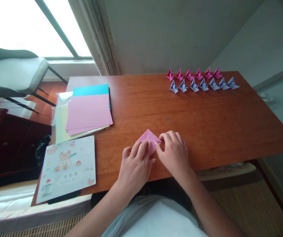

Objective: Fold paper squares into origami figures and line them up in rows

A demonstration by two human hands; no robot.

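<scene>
A pink sheet of origami paper (148, 135), folded into a small diamond with crease lines, lies on the table near its front edge. My left hand (136, 161) rests over its lower left part, fingers bent and pressing it against the wood. At the right corner, my right hand (173, 151) pinches the paper between thumb and index finger. The left hand hides the lower left of the diamond.
On the wooden table (136, 108), pink origami figures (189, 75) and pale purple ones (194, 86) stand in two rows at the back right. Coloured paper sheets (88, 112) and a bear-printed pad (67, 168) lie left. A chair (15, 72) stands by the window.
</scene>
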